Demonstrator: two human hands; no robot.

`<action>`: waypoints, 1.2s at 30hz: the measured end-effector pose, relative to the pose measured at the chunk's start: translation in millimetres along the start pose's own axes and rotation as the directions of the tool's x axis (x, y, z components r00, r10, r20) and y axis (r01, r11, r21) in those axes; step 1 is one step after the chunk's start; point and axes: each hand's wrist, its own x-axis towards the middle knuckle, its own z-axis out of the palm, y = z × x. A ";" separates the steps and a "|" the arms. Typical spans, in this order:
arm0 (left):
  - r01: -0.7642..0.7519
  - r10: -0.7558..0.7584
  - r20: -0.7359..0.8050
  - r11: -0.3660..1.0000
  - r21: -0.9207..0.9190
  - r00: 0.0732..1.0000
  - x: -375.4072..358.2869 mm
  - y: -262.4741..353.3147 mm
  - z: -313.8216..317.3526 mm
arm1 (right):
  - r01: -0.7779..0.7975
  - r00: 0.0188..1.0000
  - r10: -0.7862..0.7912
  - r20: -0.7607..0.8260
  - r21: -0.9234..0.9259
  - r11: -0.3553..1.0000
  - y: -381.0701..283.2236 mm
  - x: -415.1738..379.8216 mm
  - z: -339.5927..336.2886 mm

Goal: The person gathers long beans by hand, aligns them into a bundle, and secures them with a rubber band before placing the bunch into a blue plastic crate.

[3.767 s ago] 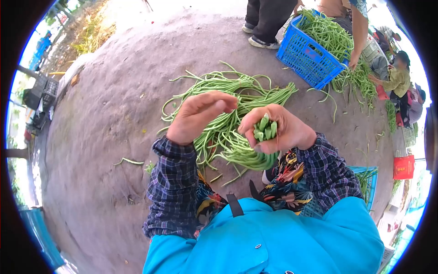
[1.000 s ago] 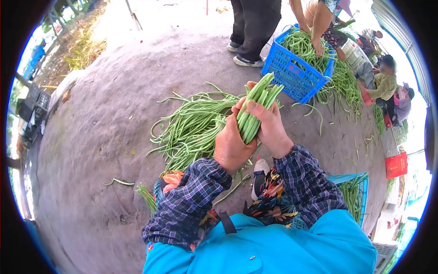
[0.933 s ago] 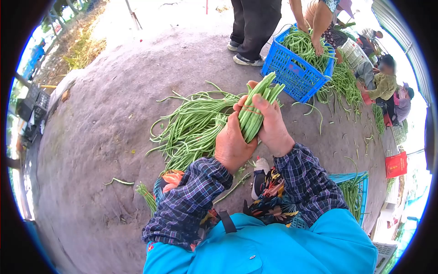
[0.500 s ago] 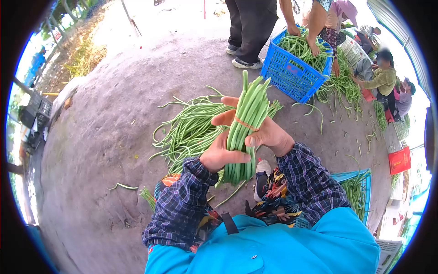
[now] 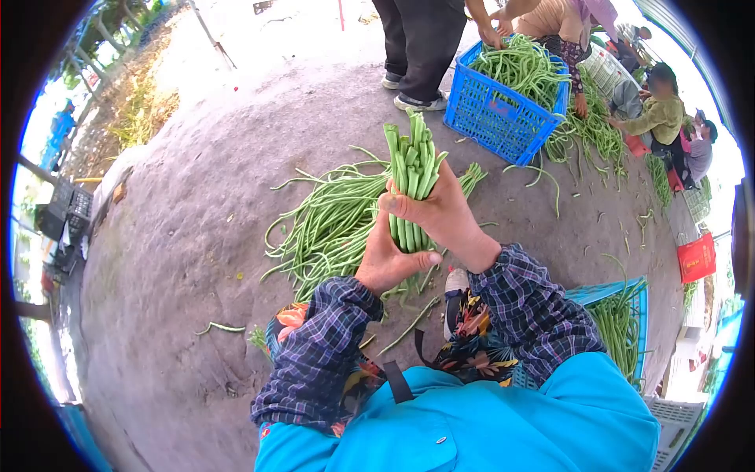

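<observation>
Both hands hold one upright bundle of long green beans (image 5: 410,169) in front of me. My right hand (image 5: 440,216) wraps around its upper part, thumb across the front. My left hand (image 5: 387,261) grips it lower down, thumb pressed over the stems. The cut ends stick up above my fingers. Underneath, a loose pile of long beans (image 5: 330,220) lies spread on the concrete ground.
A blue crate (image 5: 503,110) heaped with beans stands ahead, with a standing person's legs (image 5: 413,39) beside it. Other people sit at the right among more beans (image 5: 598,138). A second blue crate (image 5: 621,315) of beans sits by my right side. A stray bean (image 5: 220,327) lies left.
The bundle went from bent and loose in my right hand to straight, held by both hands. In the last half second it shifted slightly left and stands more vertical, my left thumb lower on it.
</observation>
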 end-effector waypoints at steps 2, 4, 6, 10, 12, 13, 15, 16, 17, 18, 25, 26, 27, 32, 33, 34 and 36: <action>0.059 -0.058 -0.018 0.996 0.064 0.998 2.2 0.2 1.4 | -0.013 0.999 0.011 -0.047 -0.055 0.998 0.2 -2.3 1.0; 0.134 -0.133 0.024 0.990 -0.053 0.991 2.0 2.3 -3.6 | -0.056 0.998 0.056 0.015 0.025 0.998 -0.4 -1.5 -3.4; 0.229 -0.210 0.106 0.948 -0.221 0.972 0.9 4.6 -9.4 | -0.116 0.985 0.102 0.141 0.095 0.989 -13.0 -1.9 -8.8; 0.280 -0.237 0.191 0.930 -0.240 0.952 -6.5 10.3 -13.2 | -0.150 0.962 0.102 0.253 0.182 0.972 -15.1 0.0 -20.3; 0.331 -0.277 0.228 0.908 -0.255 0.934 -9.4 9.8 -7.7 | -0.099 0.980 0.068 0.186 0.164 0.981 -13.3 -0.3 -21.6; 0.375 -0.308 0.261 0.887 -0.269 0.915 -10.3 9.1 -5.4 | -0.047 0.992 0.029 0.125 0.138 0.989 -12.7 -1.3 -21.6; 0.433 -0.338 0.343 0.865 -0.255 0.877 -10.4 2.7 -9.8 | -0.105 0.991 0.082 0.108 0.227 0.968 -11.2 -3.5 -18.2; 0.456 -0.348 0.344 0.834 -0.311 0.872 -11.4 0.8 -8.5 | -0.063 0.996 0.050 0.072 0.193 0.979 -9.1 -3.3 -17.4; 0.472 -0.354 0.346 0.801 -0.367 0.869 -11.7 0.3 -6.6 | -0.021 0.999 0.015 0.039 0.153 0.988 -7.6 -2.3 -17.1; 0.428 -0.330 0.287 0.796 -0.427 0.899 -12.2 5.1 -1.1 | 0.016 1.000 -0.018 0.020 0.093 0.996 -6.5 -1.5 -17.3; 0.385 -0.362 0.132 0.877 -0.287 0.923 -17.1 11.7 5.1 | 0.127 0.992 -0.121 0.043 -0.194 0.973 4.1 6.2 -23.0; 0.378 -0.342 0.163 0.857 -0.349 0.926 -18.9 11.5 0.6 | 0.013 0.996 -0.016 0.088 0.029 1.000 -1.5 3.4 -22.8; 0.391 -0.328 0.217 0.823 -0.411 0.919 -20.9 10.4 -6.0 | -0.112 0.985 0.075 0.154 0.246 0.963 -5.0 2.4 -22.8; 0.306 -0.198 0.253 0.797 -0.522 0.947 -19.9 15.1 -12.7 | -0.278 0.944 0.157 0.291 0.438 0.855 14.1 13.9 -31.8; 0.300 -0.194 0.249 0.798 -0.523 0.949 -20.2 15.4 -12.8 | -0.279 0.942 0.156 0.296 0.436 0.856 14.0 13.9 -30.1; 0.310 -0.206 0.242 0.772 -0.555 0.948 -19.9 16.0 -12.9 | -0.284 0.933 0.136 0.333 0.452 0.846 13.3 12.9 -28.2; 0.330 -0.231 0.240 0.736 -0.591 0.943 -19.7 16.0 -14.1 | -0.300 0.910 0.099 0.403 0.473 0.829 5.2 10.8 -21.4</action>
